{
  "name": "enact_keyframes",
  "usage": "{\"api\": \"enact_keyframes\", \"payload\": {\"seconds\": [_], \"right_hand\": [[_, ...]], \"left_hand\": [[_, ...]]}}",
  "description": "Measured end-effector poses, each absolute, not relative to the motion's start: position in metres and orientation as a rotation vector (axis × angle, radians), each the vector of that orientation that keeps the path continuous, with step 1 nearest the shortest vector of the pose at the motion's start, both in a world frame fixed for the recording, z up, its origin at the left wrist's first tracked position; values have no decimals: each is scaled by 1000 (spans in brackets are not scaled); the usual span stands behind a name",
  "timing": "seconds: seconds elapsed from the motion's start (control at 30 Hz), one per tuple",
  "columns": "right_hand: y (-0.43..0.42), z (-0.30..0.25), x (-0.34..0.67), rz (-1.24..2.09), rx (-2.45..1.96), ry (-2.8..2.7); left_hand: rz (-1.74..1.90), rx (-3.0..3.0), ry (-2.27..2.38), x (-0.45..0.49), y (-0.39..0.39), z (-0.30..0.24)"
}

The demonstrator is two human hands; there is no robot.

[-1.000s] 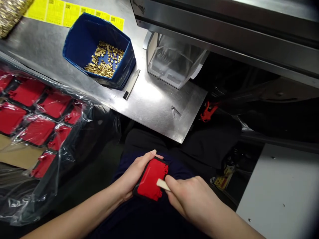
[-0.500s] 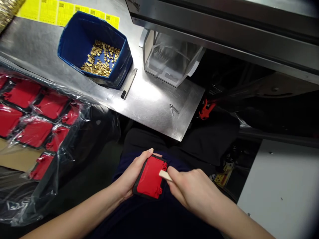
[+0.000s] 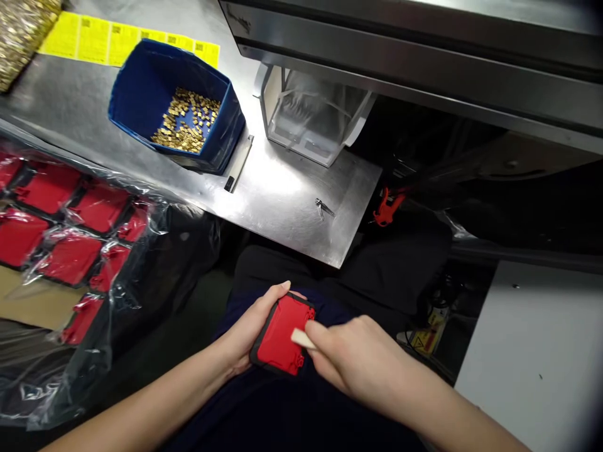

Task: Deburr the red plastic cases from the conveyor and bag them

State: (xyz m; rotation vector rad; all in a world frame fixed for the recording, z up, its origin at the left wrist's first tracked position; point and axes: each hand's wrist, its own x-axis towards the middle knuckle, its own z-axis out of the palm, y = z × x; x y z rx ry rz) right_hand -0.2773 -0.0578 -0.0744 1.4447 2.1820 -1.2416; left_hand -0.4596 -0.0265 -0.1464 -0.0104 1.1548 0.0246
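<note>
Over my lap, my left hand (image 3: 257,326) grips the far-left side of a red plastic panel with a black rim (image 3: 283,333), its thumb along the upper edge. Small red clips stick out on the panel's right side. My right hand (image 3: 346,351) is closed around a pale, flat-ended stick (image 3: 302,339). The stick's tip lies over the panel's right half; whether it touches the surface I cannot tell. The rest of the stick is hidden inside my right fist.
A blue bin (image 3: 176,107) with small brass pieces stands on the metal table (image 3: 282,220), beside a cutter-like white tool (image 3: 239,164). Behind are a clear-fronted tray (image 3: 311,119) and yellow labels (image 3: 94,41). Left, more red panels (image 3: 70,254) lie in plastic. A white surface (image 3: 532,351) is right.
My right hand and the stick have shifted slightly left, farther over the red panel. My left hand keeps its hold. The camera view has shifted a little.
</note>
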Motion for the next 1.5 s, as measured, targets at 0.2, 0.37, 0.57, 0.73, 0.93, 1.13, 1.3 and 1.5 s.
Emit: {"api": "enact_keyframes", "payload": {"seconds": [0.2,0.37,0.57,0.73,0.93,1.13,1.3,1.5], "right_hand": [[-54,-76,-273,-1229,1451,2159],[-43,-72,-280,-1274,1334,2227],[2,-102,-253,-1398,2195,1940],[52,-154,-270,-1446,2341,1918],[29,-147,-212,-827,2461,1910],[-4,-185,-80,-111,1949,2010],[20,-235,-26,-262,1709,2212],[26,-256,-24,-262,1672,2249]], "left_hand": [[-24,-66,1154,-460,-25,-150],[27,-61,1117,-461,-20,-148],[386,-74,1041,-474,-13,-160],[581,-61,976,-488,-15,-185],[616,-106,975,-500,-19,-194],[579,-95,956,-498,-15,-196],[554,-58,926,-493,-15,-195],[582,-56,911,-488,-23,-198]]}}
